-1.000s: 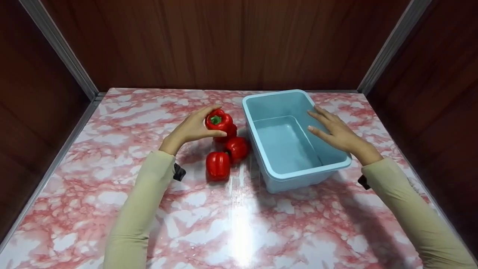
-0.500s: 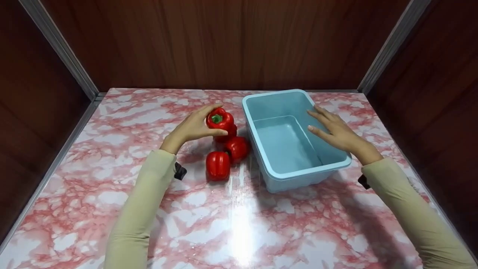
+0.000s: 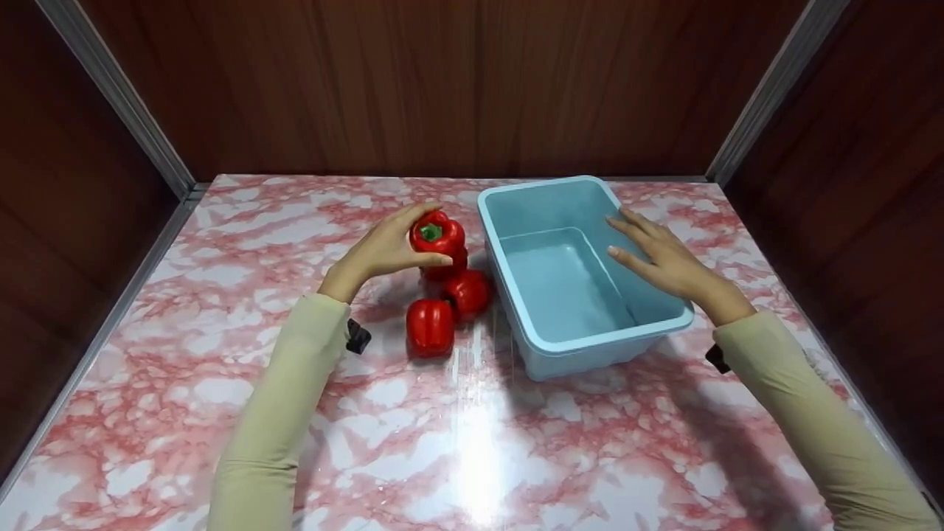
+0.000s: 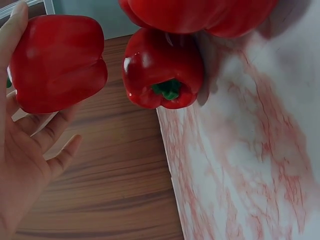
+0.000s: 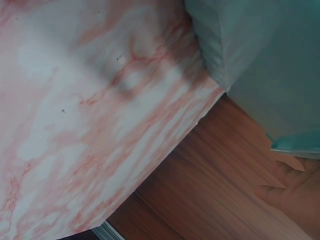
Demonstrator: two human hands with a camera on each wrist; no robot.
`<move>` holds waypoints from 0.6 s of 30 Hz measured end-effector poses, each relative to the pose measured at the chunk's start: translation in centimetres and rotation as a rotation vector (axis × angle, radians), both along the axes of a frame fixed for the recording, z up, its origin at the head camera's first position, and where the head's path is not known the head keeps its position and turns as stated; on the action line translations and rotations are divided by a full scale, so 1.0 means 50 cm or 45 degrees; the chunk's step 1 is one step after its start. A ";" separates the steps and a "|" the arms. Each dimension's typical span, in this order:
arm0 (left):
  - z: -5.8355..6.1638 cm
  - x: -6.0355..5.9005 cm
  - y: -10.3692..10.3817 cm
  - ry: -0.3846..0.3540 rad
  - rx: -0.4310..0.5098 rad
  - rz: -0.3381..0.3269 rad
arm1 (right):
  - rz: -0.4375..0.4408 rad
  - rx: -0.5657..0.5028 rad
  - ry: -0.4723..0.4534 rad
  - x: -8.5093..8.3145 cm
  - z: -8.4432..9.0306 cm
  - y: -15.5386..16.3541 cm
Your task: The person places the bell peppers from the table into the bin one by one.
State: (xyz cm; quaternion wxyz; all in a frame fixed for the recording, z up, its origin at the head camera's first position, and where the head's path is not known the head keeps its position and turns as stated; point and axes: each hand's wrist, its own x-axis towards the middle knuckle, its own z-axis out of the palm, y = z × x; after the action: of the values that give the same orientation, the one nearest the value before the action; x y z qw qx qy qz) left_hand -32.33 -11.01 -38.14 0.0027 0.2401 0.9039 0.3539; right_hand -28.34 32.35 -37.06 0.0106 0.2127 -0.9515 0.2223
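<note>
The glossy red bell pepper, gripped by the left hand, has been raised slightly toward the light blue plastic tub, whose right rim is touched by the flat-fingered right hand.

head view overhead, wrist views close, perhaps tilted

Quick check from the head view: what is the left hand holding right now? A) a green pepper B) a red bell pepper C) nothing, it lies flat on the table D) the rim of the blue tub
B: the left hand grips a red bell pepper above the other peppers, beside the blue tub.
</note>
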 end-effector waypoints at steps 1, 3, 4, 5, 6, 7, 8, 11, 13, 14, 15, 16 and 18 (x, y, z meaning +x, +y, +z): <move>0.001 0.000 0.001 0.002 0.000 -0.001 | 0.002 -0.001 0.003 0.000 0.000 0.000; 0.002 -0.001 0.002 0.003 0.001 -0.005 | 0.002 -0.005 0.006 -0.001 0.000 0.001; 0.002 0.000 0.003 0.005 -0.001 -0.005 | 0.003 -0.005 0.005 -0.001 0.000 0.001; 0.003 0.000 0.003 0.007 -0.002 -0.005 | 0.003 -0.006 0.004 -0.001 -0.001 0.000; 0.004 0.001 0.003 0.008 -0.003 -0.008 | 0.003 -0.004 0.003 -0.001 0.000 0.000; 0.004 0.001 0.004 0.009 -0.001 -0.013 | 0.003 -0.002 0.002 -0.001 0.000 0.000; 0.005 0.002 0.004 0.011 -0.002 -0.017 | 0.001 0.000 -0.001 0.000 0.000 0.000; 0.008 0.002 0.005 0.022 -0.005 -0.027 | -0.007 0.010 -0.013 0.000 0.002 -0.001; 0.011 0.001 0.006 0.027 -0.002 -0.031 | -0.016 0.015 -0.025 0.001 0.003 -0.001; 0.012 0.001 0.007 0.028 -0.001 -0.029 | -0.019 0.016 -0.028 0.001 0.003 -0.002; 0.014 0.001 0.007 0.027 0.003 -0.032 | -0.024 0.015 -0.034 0.001 0.003 -0.002; 0.015 0.001 0.008 0.024 0.007 -0.034 | -0.027 0.014 -0.038 0.001 0.003 -0.002; 0.017 0.002 0.010 0.029 0.008 -0.034 | -0.025 0.009 -0.035 0.001 0.003 -0.001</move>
State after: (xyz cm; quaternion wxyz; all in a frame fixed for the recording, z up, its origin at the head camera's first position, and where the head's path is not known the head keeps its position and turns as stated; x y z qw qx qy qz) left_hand -32.25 -10.53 -37.28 -0.0036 0.2563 0.8995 0.3539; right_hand -28.28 32.28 -36.91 -0.0012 0.2002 -0.9544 0.2216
